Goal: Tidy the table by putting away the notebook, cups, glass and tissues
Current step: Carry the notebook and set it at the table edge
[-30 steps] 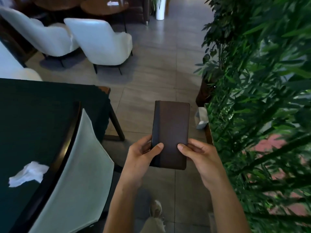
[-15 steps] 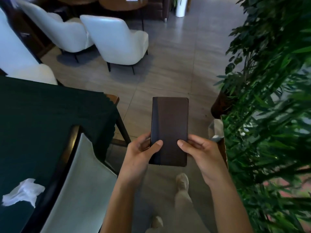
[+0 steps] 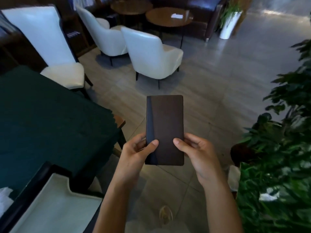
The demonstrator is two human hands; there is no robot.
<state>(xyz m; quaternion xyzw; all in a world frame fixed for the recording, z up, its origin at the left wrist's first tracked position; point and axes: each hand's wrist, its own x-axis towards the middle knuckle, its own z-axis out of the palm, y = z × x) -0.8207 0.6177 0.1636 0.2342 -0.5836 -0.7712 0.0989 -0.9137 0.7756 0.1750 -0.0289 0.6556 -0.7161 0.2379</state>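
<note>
- The floor (image 3: pixel 210 91) fills the middle of my view, grey tile running from 6 o'clock up to 1 o'clock.
- The tabletop (image 3: pixel 50 128) sits at 9 o'clock under a dark green cloth, with one wooden corner bare at its right edge.
- A plant (image 3: pixel 277 165) crowds the 3 to 5 o'clock side, leaves blurred.
- The near chair (image 3: pixel 55 209) is at 7 o'clock, pale with a dark frame, pushed against the tabletop's edge.
- More chairs (image 3: pixel 151 56) stand at 11 to 12 o'clock, white, well apart from the tabletop; another white one sits at 10 o'clock, tucked at the tabletop's far side.
- A round table (image 3: pixel 168 19) lies beyond them at 12 o'clock.
- The notebook (image 3: pixel 165 128) is at dead centre, dark brown with a darker spine strip on its left, closed, held upright over the floor and off the tabletop.
- My left hand (image 3: pixel 136 155) grips the notebook's lower left edge: thumb laid across the cover, fingers wrapped behind.
- My right hand (image 3: pixel 200 155) grips the lower right edge the same way, thumb on the cover.
- A tissue (image 3: pixel 5 197) shows at 8 o'clock on the tabletop, white, crumpled, cut off by the frame edge.
- A shoe (image 3: pixel 165 214) shows at 6 o'clock, blurred, on the floor between my forearms.
</note>
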